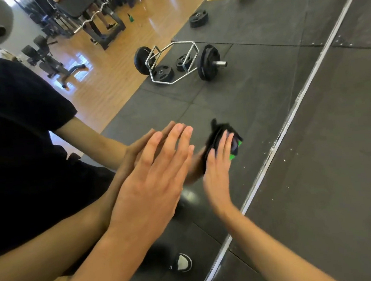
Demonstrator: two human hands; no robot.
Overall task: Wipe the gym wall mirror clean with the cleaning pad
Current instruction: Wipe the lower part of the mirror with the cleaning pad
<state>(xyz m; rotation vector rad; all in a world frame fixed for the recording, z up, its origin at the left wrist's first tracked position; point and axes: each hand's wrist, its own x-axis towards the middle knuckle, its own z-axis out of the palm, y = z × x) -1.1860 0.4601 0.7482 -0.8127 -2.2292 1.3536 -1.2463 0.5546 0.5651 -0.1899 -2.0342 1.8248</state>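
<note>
The wall mirror (255, 103) fills the left and middle of the view, and its metal bottom strip (309, 80) runs diagonally. My left hand (152, 177) lies flat against the glass with straight fingers and meets its own reflection. To its right, my right hand (216, 175) presses the cleaning pad (216, 129) onto the glass with straight fingers. The hand is blurred by motion. The pad is dark with a green edge and sticks out past the fingertips. Part of it is hidden under the hand.
The glass reflects me in a dark shirt, a hex bar with plates (173, 63), loose weight plates, benches and a wooden floor. Right of the strip lies real black rubber matting (338, 149) with small white specks.
</note>
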